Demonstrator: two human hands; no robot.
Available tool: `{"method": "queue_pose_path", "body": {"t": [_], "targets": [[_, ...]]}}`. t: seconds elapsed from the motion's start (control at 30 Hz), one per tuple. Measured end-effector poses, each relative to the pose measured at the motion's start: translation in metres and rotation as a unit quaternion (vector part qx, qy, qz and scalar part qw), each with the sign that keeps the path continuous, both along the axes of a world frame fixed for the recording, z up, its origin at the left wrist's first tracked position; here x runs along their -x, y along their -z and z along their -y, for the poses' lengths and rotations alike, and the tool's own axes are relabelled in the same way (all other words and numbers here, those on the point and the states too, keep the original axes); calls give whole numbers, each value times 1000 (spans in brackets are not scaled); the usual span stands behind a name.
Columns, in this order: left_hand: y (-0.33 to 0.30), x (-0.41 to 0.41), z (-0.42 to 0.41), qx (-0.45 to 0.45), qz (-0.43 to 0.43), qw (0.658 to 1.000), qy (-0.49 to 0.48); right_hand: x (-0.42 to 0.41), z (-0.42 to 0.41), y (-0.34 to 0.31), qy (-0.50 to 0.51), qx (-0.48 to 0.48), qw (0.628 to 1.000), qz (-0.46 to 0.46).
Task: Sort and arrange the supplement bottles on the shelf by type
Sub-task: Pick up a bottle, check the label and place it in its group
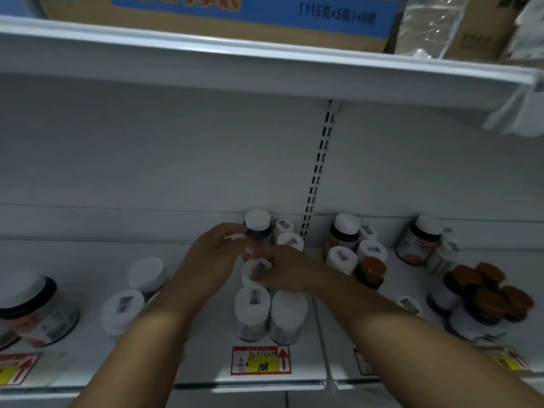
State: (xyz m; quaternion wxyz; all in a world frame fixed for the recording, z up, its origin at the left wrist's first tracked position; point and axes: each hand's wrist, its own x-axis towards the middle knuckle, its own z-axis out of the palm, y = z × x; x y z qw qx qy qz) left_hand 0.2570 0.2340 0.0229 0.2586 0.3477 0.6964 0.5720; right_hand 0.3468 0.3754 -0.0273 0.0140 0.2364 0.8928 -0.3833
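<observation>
While the left hand (216,251) grips a dark bottle (258,231), the right hand (284,273) seemingly pinches a white-capped bottle (255,270).

Two bare forearms are seen, each ending in a bare hand. No sleeve, cuff or glove is worn on either arm as far back from the fingers as the picture reaches. The left hand (215,254) and the right hand (287,273) are shown without rings, and no watch or band is seen at either wrist, just behind the fingers. Fingernails and finer marks are blurred and cannot be made out.
</observation>
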Motion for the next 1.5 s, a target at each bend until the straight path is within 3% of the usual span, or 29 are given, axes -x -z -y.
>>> {"method": "queue_pose_path", "body": {"t": [0.1, 0.2, 0.27, 0.37, 0.43, 0.67, 0.8, 0.9, 1.0, 1.07, 1.17, 1.27, 1.33, 1.4, 1.5], "targets": [[-4, -8, -6, -17, -17, 1000, -2, -15, 1, -14, 54, -66, 992, -97], [-7, -19, -14, -40, -35, 999, -5, -55, -19, -44, 137, -147, 959, -201], [-7, -29, -20, -41, -47, 998, 0, -92, -42, -61, 153, -208, 958, -127], [-6, -49, -32, -40, -45, 998, 14, -138, -63, -65, 137, -217, 964, 72], [-6, -63, -38, -40, -49, 998, 18, -151, -66, -56, 138, -231, 955, 125], [-5, -95, -45, -51, -94, 994, 0, -157, -70, -35, 145, -230, 962, 20], [-3, -117, -46, -118, -119, 984, -57, -170, -78, -50, 189, -220, 954, -73], [1, -131, -52, -111, -102, 987, -57, -189, -84, -78, 239, -109, 938, -226], [8, -146, -59, -39, -57, 996, 61, -198, -75, -98, 198, 89, 919, -328], [13, -157, -62, -41, -57, 994, 84, -195, -66, -101, 170, 161, 914, -330], [16, -162, -60, -81, -17, 996, 33, -188, -55, -103, 162, 174, 913, -330], [17, -160, -50, -138, 160, 975, 72, -182, -50, -100, 139, 204, 915, -319], [16, -161, -42, -159, 250, 951, 89, -179, -45, -95, 119, 311, 886, -323], [17, -161, -35, -160, 262, 947, 91, -175, -37, -93, 102, 402, 846, -335], [20, -154, -27, -164, 278, 937, 131, -166, -26, -87, 118, 396, 839, -355]]}}
